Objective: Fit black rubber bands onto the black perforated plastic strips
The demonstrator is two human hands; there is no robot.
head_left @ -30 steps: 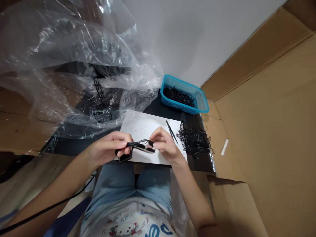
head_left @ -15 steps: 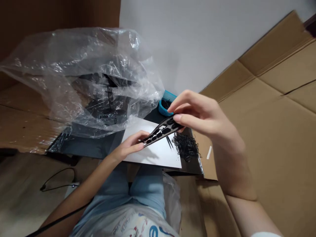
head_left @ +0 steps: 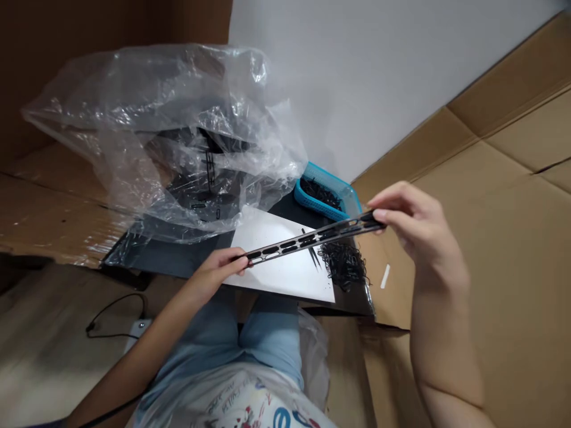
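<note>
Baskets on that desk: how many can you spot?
1. The blue basket sits beyond the white sheet, just beside the clear plastic bag, and holds small black pieces. Another could be hidden under the bag.

Left hand (head_left: pixel 217 267) low, curled; right hand (head_left: pixel 417 229) higher, pinching; hands well apart.

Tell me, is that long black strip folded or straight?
Straight: the black strip runs in one long line from the left hand to the right hand, with no fold.
</note>
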